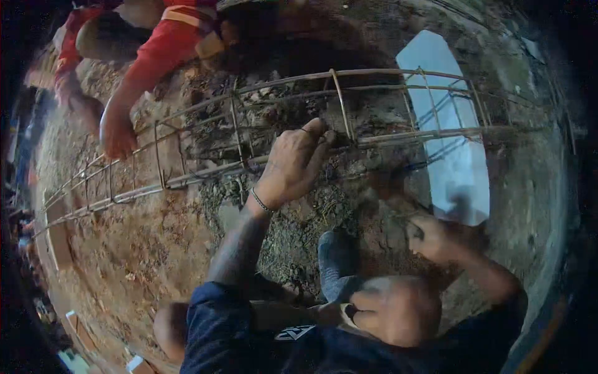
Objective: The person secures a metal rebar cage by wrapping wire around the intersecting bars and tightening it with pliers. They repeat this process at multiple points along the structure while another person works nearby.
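Observation:
A long rebar cage (411, 136), made of thin steel bars tied with square stirrups, stretches across the view above the ground. My left hand (293, 159), with a dark bracelet at the wrist, is closed around its lower bar near the middle. Lower right, my right hand (439, 242) is apart from the cage, its fingers curled closed and blurred by motion. A dark blurred shape extends from its fingers; I cannot make out what it is.
A co-worker's hand (117, 132) in a red sleeve is at the cage's left part. A pale board (464, 177) lies under the cage's right end. Wood pieces (59, 246) lie on the uneven dirt (140, 249) at left. My sock-clad foot (335, 255) is below the cage.

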`<state>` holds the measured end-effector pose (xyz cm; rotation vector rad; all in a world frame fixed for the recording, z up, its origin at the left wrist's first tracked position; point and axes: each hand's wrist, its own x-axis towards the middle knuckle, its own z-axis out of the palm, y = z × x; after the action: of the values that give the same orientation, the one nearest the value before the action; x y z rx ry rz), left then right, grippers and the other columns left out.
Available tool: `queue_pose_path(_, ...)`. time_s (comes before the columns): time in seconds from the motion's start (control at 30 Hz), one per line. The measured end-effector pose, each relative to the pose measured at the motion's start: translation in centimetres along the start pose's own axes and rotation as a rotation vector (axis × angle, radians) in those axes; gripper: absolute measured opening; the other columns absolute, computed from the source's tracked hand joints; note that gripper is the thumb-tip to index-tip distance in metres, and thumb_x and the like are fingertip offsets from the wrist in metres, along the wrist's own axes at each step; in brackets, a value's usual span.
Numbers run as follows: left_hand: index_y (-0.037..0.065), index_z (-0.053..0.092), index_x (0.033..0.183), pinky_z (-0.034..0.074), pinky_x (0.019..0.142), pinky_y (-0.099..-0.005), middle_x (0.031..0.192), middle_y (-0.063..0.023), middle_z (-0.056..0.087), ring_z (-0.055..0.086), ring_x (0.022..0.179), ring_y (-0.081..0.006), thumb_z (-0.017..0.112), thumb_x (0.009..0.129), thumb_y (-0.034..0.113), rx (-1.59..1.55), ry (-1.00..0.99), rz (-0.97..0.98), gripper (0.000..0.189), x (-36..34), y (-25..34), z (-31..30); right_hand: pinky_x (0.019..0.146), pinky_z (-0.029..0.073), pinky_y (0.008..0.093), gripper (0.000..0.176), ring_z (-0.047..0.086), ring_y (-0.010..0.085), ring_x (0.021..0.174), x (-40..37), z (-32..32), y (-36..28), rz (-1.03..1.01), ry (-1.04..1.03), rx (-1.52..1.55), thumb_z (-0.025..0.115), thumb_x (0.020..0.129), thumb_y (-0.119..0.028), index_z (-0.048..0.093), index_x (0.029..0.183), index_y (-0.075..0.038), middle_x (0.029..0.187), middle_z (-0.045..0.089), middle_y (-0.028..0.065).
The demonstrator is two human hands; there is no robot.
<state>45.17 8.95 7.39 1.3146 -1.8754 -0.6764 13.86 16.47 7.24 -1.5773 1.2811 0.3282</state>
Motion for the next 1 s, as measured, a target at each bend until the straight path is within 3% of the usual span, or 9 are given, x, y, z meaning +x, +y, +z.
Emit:
queue_pose_path(0.13,-0.002,0.053,0.105,0.04,0.075,-0.0381,0.085,-0.0177,0.057,0.053,0.08,-0.0321,0.052,0.088,0.02,-0.107,-0.172,0.049,0.028,-0.5,-2.4,-1.0,0.073,0.044,0.0297,0.024,0.053,0.0147,0.085,-5.7,-0.3,-6.2,-0.242,0.22,0.248,0.055,0.082,-0.01,0.048,0.104,-0.002,0.093,0.055,0.0091)
queue_pose_path(0.2,0.0,0.052,0.107,0.041,0.081,-0.0398,0.097,-0.0175,0.059,0.054,0.089,-0.0336,0.052,0.087,0.02,-0.127,-0.126,0.108,0.028,-0.9,-3.0,-1.1,0.076,0.047,0.0303,0.02,0.057,0.0173,0.088,-6.2,-1.6,-12.5,0.074,0.198,0.781,0.048,0.087,-0.009,0.046,0.106,-0.004,0.097,0.055,0.0095)
queue_pose_path(0.3,0.001,0.051,0.109,0.042,0.081,-0.0413,0.099,-0.016,0.059,0.053,0.09,-0.0351,0.053,0.086,0.017,-0.174,0.086,0.274,0.028,-1.1,-5.3,0.8,0.074,0.049,0.0334,0.019,0.06,0.0241,0.091,-5.4,-1.5,-15.3,0.226,0.164,0.872,0.044,0.089,-0.009,0.044,0.107,-0.005,0.099,0.055,0.0111)
queue_pose_path(0.43,0.001,0.051,0.107,0.043,0.079,-0.0413,0.097,-0.016,0.059,0.054,0.088,-0.0354,0.056,0.084,0.014,-0.218,0.09,0.257,0.028,-1.1,-5.8,1.6,0.071,0.053,0.0374,0.023,0.059,0.034,0.095,-4.5,0.6,-18.7,0.254,0.183,0.999,0.043,0.089,-0.01,0.041,0.111,-0.005,0.102,0.055,0.014)
queue_pose_path(0.63,0.0,0.052,0.104,0.045,0.075,-0.0398,0.098,-0.0168,0.058,0.056,0.087,-0.0343,0.058,0.082,0.017,-0.209,0.002,0.232,0.028,-0.9,-6.6,1.0,0.074,0.051,0.0446,0.028,0.058,0.0387,0.095,-3.5,0.8,-21.1,0.345,0.257,0.94,0.04,0.089,-0.009,0.04,0.115,0.0,0.097,0.053,0.0185)
queue_pose_path(0.7,0.0,0.051,0.105,0.046,0.073,-0.0393,0.098,-0.0178,0.057,0.057,0.087,-0.0342,0.057,0.083,0.018,-0.083,0.163,0.444,0.029,-1.5,-6.9,1.0,0.074,0.051,0.0448,0.029,0.058,0.0387,0.095,-3.4,1.0,-21.1,0.314,0.256,0.956,0.042,0.089,-0.01,0.04,0.116,0.0,0.097,0.053,0.0183)
queue_pose_path(0.83,0.001,0.05,0.107,0.046,0.073,-0.0404,0.097,-0.0188,0.057,0.057,0.087,-0.0343,0.057,0.082,0.015,-0.189,0.201,0.469,0.03,-1.0,-7.2,1.5,0.073,0.051,0.045,0.026,0.058,0.0389,0.094,-3.1,0.6,-21.3,0.322,0.247,0.988,0.045,0.088,-0.012,0.042,0.111,-0.002,0.096,0.053,0.0179)
queue_pose_path(0.93,0.002,0.048,0.11,0.045,0.074,-0.041,0.098,-0.0193,0.057,0.057,0.086,-0.0349,0.058,0.079,0.013,-0.232,0.069,0.378,0.035,-1.3,-6.6,1.3,0.072,0.051,0.0453,0.017,0.058,0.0393,0.094,-3.4,0.1,-22.6,0.37,0.255,0.992,0.045,0.087,-0.011,0.045,0.101,-0.002,0.095,0.053,0.0178)
queue_pose_path(1.0,0.003,0.048,0.11,0.044,0.075,-0.0407,0.098,-0.0181,0.058,0.056,0.086,-0.0356,0.058,0.075,0.011,-0.247,0.053,0.395,0.038,-1.4,-6.5,1.1,0.072,0.052,0.0443,0.022,0.059,0.0376,0.093,-3.8,0.2,-22.5,0.369,0.243,0.975,0.043,0.088,-0.013,0.043,0.107,-0.002,0.096,0.053,0.0161)
